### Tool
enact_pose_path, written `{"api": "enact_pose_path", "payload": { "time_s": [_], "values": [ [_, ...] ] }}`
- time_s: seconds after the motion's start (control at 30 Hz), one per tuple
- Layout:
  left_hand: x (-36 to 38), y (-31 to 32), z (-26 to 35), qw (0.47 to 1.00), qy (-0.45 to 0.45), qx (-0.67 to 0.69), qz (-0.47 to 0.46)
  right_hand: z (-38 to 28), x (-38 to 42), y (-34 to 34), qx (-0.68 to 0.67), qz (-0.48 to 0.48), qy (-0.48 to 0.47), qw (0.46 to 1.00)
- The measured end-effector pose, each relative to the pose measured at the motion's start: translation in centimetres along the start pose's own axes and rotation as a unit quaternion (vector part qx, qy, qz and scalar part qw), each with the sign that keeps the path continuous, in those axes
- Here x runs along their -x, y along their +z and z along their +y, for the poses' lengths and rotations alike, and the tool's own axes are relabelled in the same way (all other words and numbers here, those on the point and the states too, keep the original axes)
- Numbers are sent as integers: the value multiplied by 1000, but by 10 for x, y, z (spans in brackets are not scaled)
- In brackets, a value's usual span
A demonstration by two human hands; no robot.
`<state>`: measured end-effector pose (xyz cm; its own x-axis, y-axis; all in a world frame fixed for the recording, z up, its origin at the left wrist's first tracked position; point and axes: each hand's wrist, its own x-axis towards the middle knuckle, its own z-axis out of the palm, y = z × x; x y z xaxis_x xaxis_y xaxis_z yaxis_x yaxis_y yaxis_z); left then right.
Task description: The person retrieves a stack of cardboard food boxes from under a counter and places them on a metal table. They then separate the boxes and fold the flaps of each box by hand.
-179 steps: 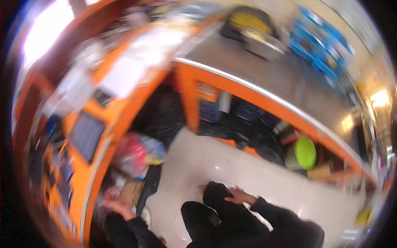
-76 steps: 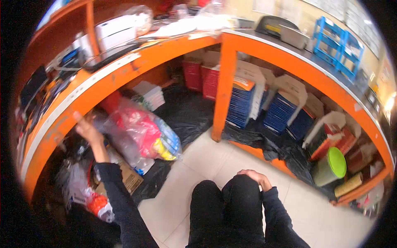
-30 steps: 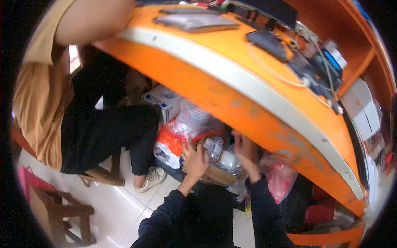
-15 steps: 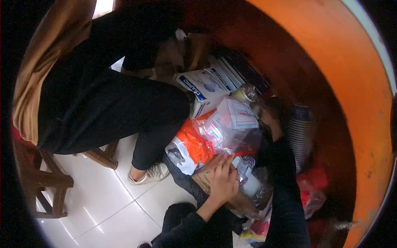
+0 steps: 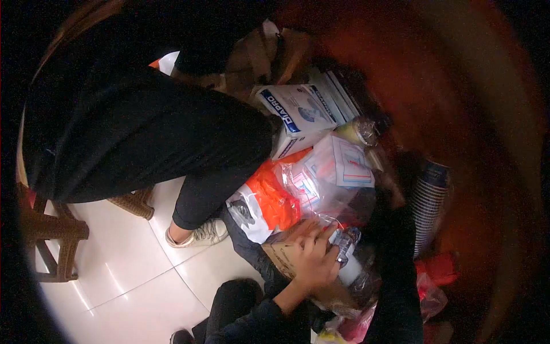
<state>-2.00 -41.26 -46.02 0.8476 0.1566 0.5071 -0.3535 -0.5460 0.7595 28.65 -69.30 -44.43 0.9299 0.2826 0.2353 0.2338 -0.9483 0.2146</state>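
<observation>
My left hand [image 5: 314, 258] grips the upper edge of an open cardboard box [image 5: 282, 255], its fingers bent over it. Beside those fingers, clear plastic-wrapped items [image 5: 347, 243] fill the box. My right arm reaches up past the box, and my right hand [image 5: 391, 186] is dim and blurred at the side of a clear plastic bag [image 5: 344, 172] with printed labels. What its fingers do is hidden. An orange and white plastic bag [image 5: 274, 198] lies left of the clear one. Above sits a white DIAPRO box [image 5: 298, 112], close to a round wrapped container [image 5: 362, 131].
A stack of paper cups [image 5: 431, 209] stands at right, above a red plastic bag [image 5: 438, 269]. Another person's black-trousered leg [image 5: 172, 132] and shoe [image 5: 197, 232] are at left, near a brown woven-pattern stool [image 5: 63, 235]. Dark reddish walls [image 5: 412, 74] surround the pile.
The view has shifted, and the bright orange rim at right has gone dark. My left hand stays at the box, its fingers slightly more bent. My right hand remains beside the clear bag.
</observation>
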Motion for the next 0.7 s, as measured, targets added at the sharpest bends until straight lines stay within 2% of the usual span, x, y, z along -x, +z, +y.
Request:
{"api": "enact_pose_path", "payload": {
  "time_s": [0.23, 0.43, 0.7],
  "values": [
    [1, -12, -3, 999, 17, -3, -52, 5, 7, -5, -2, -3, 17, 1000],
    [2, -8, -3, 999, 17, 0, -35, 12, -2, -6, -5, 15, 32, 999],
    [2, -2, -2, 999, 19, -12, -26, 62, 15, -61, -64, 158, 98, 980]
  ]
}}
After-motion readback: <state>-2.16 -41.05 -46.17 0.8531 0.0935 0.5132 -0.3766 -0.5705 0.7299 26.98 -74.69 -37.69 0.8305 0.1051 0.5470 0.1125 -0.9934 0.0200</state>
